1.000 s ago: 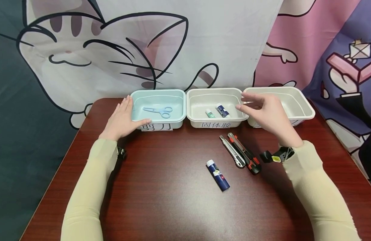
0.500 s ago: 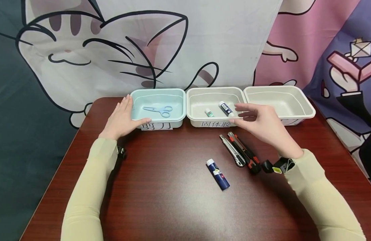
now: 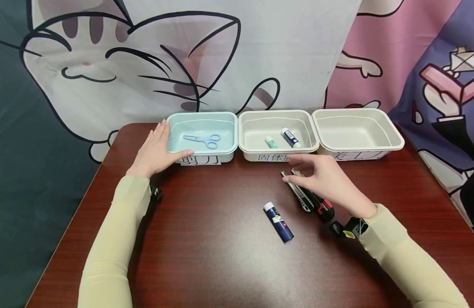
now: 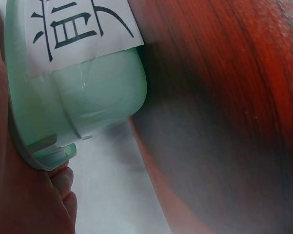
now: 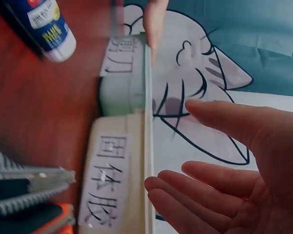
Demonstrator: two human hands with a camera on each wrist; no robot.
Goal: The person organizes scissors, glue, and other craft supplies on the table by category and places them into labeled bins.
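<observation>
Currently, your L hand (image 3: 153,149) is unclenched, straight fingers resting against the LH end of the blue bin (image 3: 202,124), scissors (image 3: 206,140) inside. Your R hand (image 3: 329,182), released w/ thumb & fingers parted, is over the silver cutter (image 3: 307,204) & blk/red cutter (image 3: 325,210), side by side on the tbl (image 3: 206,239) nr. a glue stick (image 3: 278,222)

Glossy wood-grain table (image 3: 206,256); 3 smooth plastic bins (image 3: 256,128); paper labels (image 3: 200,160); metal-bodied knife (image 3: 305,200); matt cloth backdrop (image 3: 290,51)
</observation>
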